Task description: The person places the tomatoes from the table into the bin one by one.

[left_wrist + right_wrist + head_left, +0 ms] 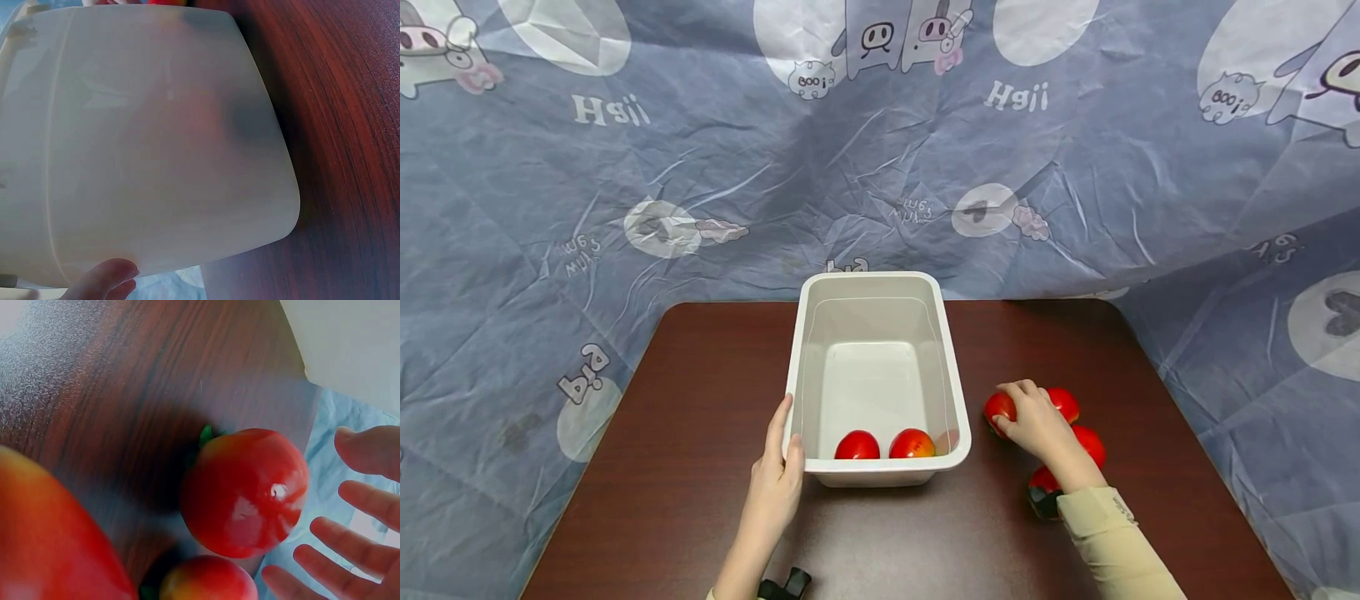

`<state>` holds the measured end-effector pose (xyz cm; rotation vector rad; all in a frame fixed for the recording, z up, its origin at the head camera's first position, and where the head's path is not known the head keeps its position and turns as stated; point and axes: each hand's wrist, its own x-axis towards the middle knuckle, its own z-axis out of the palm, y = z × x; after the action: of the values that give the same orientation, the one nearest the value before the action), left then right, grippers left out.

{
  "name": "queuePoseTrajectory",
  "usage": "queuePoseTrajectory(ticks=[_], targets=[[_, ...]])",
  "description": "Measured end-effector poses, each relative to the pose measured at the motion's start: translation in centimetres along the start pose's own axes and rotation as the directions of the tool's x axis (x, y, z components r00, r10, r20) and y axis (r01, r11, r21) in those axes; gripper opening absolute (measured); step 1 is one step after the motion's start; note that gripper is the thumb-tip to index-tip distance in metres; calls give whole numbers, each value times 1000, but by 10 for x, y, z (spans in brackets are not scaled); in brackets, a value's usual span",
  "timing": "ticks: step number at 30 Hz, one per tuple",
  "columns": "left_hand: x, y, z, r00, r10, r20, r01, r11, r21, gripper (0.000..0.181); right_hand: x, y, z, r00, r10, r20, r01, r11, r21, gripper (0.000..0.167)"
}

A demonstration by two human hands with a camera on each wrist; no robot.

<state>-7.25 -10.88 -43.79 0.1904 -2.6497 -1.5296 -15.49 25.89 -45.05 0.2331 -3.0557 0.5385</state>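
Observation:
A pale plastic box (pixel 883 465) stands mid-table. Inside, at its near end, lie two red tomatoes, one on the left (pixel 857 446) and one on the right (pixel 912 444). My left hand (pixel 775 487) holds the box's near left corner; its fingertips (pixel 115 275) show against the outer wall in the left wrist view. To the box's right, my right hand (pixel 1037 423) is over a tomato (pixel 1000 412), fingers spread. In the right wrist view the fingers (pixel 356 547) are apart from a shiny tomato (pixel 244 494) with a green stem.
Several tomatoes lie close together under and beside the right forearm, among them a far one (pixel 1064 403) and one at the right (pixel 1090 444). The dark brown table (pixel 715 400) ends at a patterned blue cloth (pixel 737 167) hanging behind and around it.

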Motion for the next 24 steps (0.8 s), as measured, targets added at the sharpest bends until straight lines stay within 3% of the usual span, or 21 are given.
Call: queuePoseTrajectory(ticks=[7,16,24], targets=[[0,0,0,1000,-6,1,6,1000,-1,58,2,1,6,1000,2,0,-2,1000,9,51],[0,1,0,1000,-6,5,7,1000,-9,58,3,-1,13,995,46,87,-47,999,4,61],[0,0,1,1000,-7,2,7,1000,-11,58,3,-4,16,993,56,103,-57,998,5,66]])
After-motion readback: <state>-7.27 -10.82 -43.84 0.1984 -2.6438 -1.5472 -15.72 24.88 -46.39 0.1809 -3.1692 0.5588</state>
